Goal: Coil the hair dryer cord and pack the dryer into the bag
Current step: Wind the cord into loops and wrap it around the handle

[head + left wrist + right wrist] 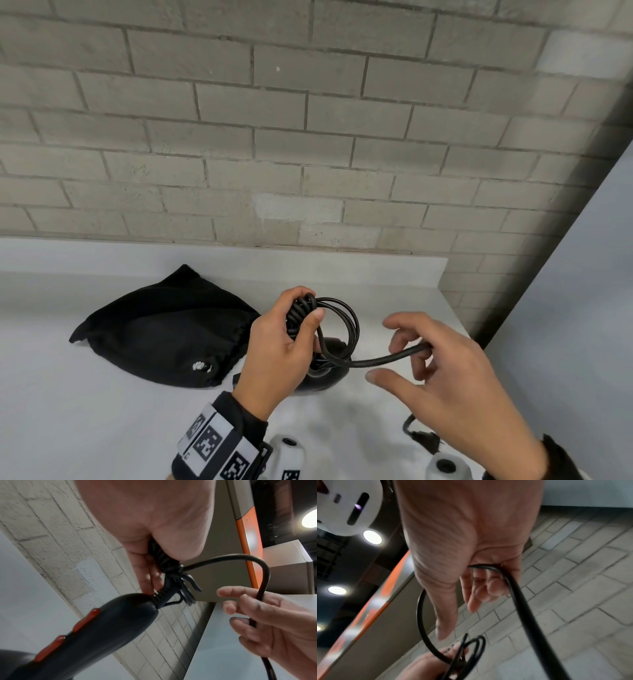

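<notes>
The left hand point(277, 346) was closed around a bundle of loops of the black cord point(342, 329), thumb pressed over the top of the gathered turns, and several rounds stood out to the right of the fist in a rough circle. Below that hand hung the black hair dryer point(96, 632); in the left wrist view its handle showed two orange switches, and the ribbed strain relief at the handle's end rose straight into the gripped bundle. In the head view only part of the dryer's dark body showed under the hand, close above or on the white countertop point(102, 411); which of the two could not be told. From the coil a free length of cord ran rightward to the right hand point(445, 373), which held it loosely between curled middle fingers while the index finger and thumb stayed spread. In the right wrist view the cord passed across the palm and bent back in a wide loop toward the left hand. The plug point(424, 437) lay on the counter near the right wrist. The black drawstring bag point(164, 329) lay flat on the counter to the left of the left hand, just beside the dryer, its gathered mouth facing the hands. A grey brick wall point(308, 120) stood behind.
</notes>
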The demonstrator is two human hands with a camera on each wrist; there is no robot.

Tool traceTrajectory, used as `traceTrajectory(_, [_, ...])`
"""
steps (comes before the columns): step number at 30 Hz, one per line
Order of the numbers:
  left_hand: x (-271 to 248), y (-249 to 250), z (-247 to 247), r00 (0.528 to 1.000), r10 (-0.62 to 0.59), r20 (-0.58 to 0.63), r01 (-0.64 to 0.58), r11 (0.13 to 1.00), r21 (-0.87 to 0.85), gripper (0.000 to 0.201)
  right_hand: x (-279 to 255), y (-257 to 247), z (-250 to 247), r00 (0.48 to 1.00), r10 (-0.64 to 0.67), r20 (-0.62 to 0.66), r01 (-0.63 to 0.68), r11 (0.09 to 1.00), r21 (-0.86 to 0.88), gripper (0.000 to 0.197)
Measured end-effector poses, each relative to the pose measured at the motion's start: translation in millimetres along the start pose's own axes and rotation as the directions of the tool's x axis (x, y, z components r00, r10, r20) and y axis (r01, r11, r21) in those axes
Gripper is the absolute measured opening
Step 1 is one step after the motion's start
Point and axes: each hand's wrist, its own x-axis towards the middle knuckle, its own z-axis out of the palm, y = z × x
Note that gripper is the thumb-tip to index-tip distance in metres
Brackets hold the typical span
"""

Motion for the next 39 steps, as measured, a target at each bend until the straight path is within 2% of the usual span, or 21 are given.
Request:
traceTrajectory(3, [2, -3, -2, 1.000, -0.007, -0.014, 0.008, 0.999, 0.038, 0.012, 6, -9, -13, 0.995, -0.030, 0.094, 0.029, 0.999, 0.021, 0.046])
traceTrajectory(7, [4, -1, -4, 0.999, 0.000, -0.032, 0.003, 0.997, 0.083, 0.015, 9, -18, -28, 0.954, -0.015, 0.299, -0.064, 0.966, 0.252, 0.031])
traceTrajectory(8, [4, -1, -4, 1.000, -0.004, -0.027, 0.006, 0.996, 0.086, 0.014, 10, -18, -29, 0.941, -0.024, 0.338, -0.059, 0.970, 0.235, 0.031])
traceTrajectory(10, [4, 0, -4, 1.000, -0.003, -0.013, 0.004, 0.996, 0.087, 0.014, 11, -14, -24, 0.930, -0.075, 0.360, 0.059, 0.997, 0.053, 0.034])
traceTrajectory(12, [5, -2, -4, 1.000, 0.008, 0.004, -0.009, 0.996, 0.087, 0.015, 14, -11, -16, 0.938, -0.185, 0.292, 0.232, 0.964, -0.134, 0.030])
traceTrajectory(13, [6, -2, -5, 1.000, 0.015, 0.020, -0.017, 0.997, 0.080, 0.015, 16, -9, -13, 0.938, -0.251, 0.241, 0.292, 0.943, -0.156, 0.026])
traceTrajectory(16, [6, -1, -8, 0.993, 0.061, 0.105, -0.065, 0.998, 0.028, 0.015, 28, -7, -10, 0.939, -0.344, 0.019, 0.345, 0.938, -0.041, 0.018])
traceTrajectory(18, [2, 0, -10, 0.981, 0.098, 0.165, -0.095, 0.995, -0.025, 0.017, 39, -6, -11, 0.933, -0.339, -0.118, 0.348, 0.935, 0.064, 0.017])
traceTrajectory(20, [0, 0, -11, 0.973, 0.124, 0.197, -0.114, 0.992, -0.063, 0.017, 52, -9, -11, 0.926, -0.319, -0.201, 0.349, 0.926, 0.140, 0.015])
traceTrajectory(25, [2, -2, -10, 0.962, 0.169, 0.216, -0.152, 0.984, -0.092, 0.036, 75, -10, 9, 0.952, -0.164, -0.258, 0.256, 0.889, 0.379, 0.009])
traceTrajectory(30, [0, -5, -9, 0.952, 0.226, 0.209, -0.212, 0.973, -0.089, 0.027, 83, -3, 39, 0.980, 0.024, -0.200, 0.091, 0.833, 0.546, 0.013])
traceTrajectory(33, [-2, -9, -8, 0.941, 0.297, 0.163, -0.289, 0.955, -0.069, 0.027, 81, 1, 55, 0.981, 0.136, -0.141, -0.023, 0.795, 0.606, 0.015])
traceTrajectory(36, [-4, -12, -8, 0.928, 0.359, 0.095, -0.357, 0.933, -0.045, 0.026, 74, 8, 69, 0.976, 0.216, -0.006, -0.161, 0.745, 0.648, 0.016])
traceTrajectory(39, [-7, -15, -7, 0.930, 0.364, 0.041, -0.363, 0.931, -0.023, 0.026, 62, 12, 80, 0.968, 0.226, 0.107, -0.235, 0.675, 0.700, 0.006])
